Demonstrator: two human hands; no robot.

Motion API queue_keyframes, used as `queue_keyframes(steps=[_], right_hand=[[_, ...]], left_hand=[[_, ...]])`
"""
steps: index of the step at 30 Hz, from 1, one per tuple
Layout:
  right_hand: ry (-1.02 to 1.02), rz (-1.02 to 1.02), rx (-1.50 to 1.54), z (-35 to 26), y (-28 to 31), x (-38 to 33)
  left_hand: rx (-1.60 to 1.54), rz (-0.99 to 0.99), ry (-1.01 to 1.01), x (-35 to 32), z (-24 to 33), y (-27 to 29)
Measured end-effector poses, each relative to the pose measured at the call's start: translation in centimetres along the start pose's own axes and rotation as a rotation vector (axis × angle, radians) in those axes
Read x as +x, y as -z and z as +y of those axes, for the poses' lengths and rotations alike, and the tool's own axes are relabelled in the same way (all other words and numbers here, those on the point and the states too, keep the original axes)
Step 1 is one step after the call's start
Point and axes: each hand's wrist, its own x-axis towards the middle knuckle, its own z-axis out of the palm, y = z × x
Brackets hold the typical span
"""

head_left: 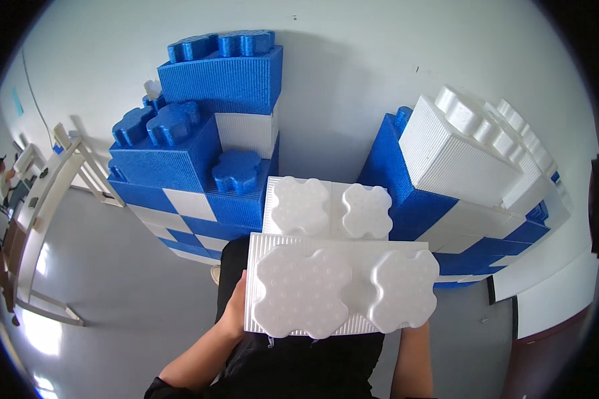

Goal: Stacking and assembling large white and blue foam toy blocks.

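A large white foam building block with two flower-shaped studs on top is held in front of my body. My left hand grips its left end, with the fingers partly behind it. At the right end, my right hand supports the block from below, its fingers mostly hidden. Just beyond is a second white block with two studs, partly covered by the held one. It sits between the two block stacks; what it rests on is hidden.
A stepped stack of blue and white blocks rises on the left against the pale wall. Another stack, topped with white blocks, stands on the right. A curved white table is at far left, with a person beyond it.
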Motion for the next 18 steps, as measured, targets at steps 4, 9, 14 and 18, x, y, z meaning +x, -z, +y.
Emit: queue_keyframes(steps=[4,9,14,18], right_hand=[[-0.062,0.161,0.947,2.6,-1.4,-0.6],[0.154,-0.055,-0.577,2.3,0.4,0.3],[-0.409,0.198,1.281,4.6,-0.5,-0.4],[-0.219,0.139,0.782,2.7,-0.1,-0.9]], left_hand=[[-0.044,-0.170,-0.151,0.0,0.7,1.0],[0.163,-0.057,-0.242,0.5,-0.6,0.5],[-0.153,-0.243,-0.153,0.6,0.0,1.3],[0.043,-0.113,-0.194,0.2,-0.1,0.5]])
